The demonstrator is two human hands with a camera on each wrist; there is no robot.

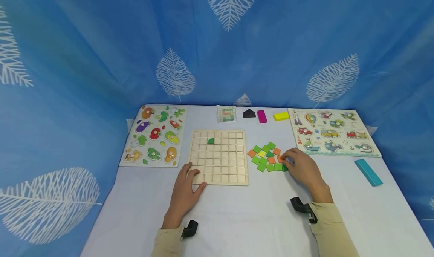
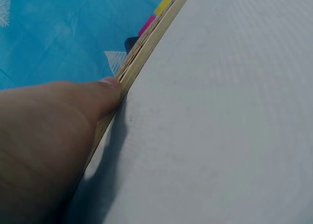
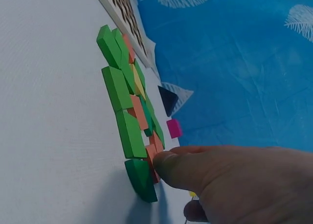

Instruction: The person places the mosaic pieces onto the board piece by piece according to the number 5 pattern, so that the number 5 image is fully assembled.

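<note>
A square wooden grid board [image 1: 225,161] lies on the table with one dark green quarter-round piece [image 1: 210,141] in an upper cell. My left hand [image 1: 184,193] rests at the board's near left corner, fingers spread over its edge; in the left wrist view the thumb [image 2: 105,94] presses the board's side. To the right of the board, small green, orange and yellow tiles [image 1: 263,161] lie flat in a loose cluster. My right hand [image 1: 303,170] pinches an orange tile [image 3: 150,160] at the cluster's right side, beside a dark green rounded piece [image 3: 140,179].
A vegetable peg puzzle [image 1: 159,140] lies at left, a vehicle peg puzzle [image 1: 325,130] at back right. Along the back are a pattern card [image 1: 226,113] and black [image 1: 249,113], magenta [image 1: 262,116] and yellow [image 1: 281,116] blocks. A teal block [image 1: 368,172] lies far right.
</note>
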